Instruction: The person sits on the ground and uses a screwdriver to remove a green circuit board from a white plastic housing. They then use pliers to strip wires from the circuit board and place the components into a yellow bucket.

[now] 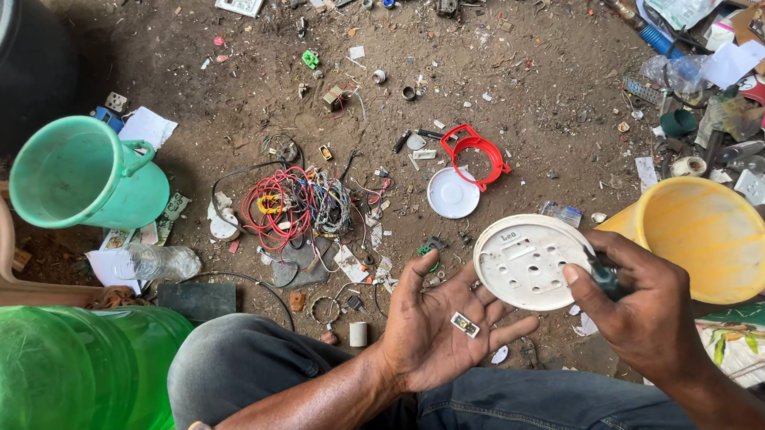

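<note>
My left hand [434, 327] lies palm up above my knee. A small white rectangular part [464, 325] rests on the palm, and the fingertips support a round white plastic plate with several holes [527, 262]. My right hand [649, 309] grips a dark-handled screwdriver [606, 277] whose tip meets the plate's right edge.
On the dirt floor lie a tangle of red and grey wires [298, 205], a red ring [476, 153], a white disc [453, 193], a yellow funnel-shaped shade [702, 235], a green mug [88, 175], a clear bottle [160, 262], a green bottle [57, 385] and scattered scraps.
</note>
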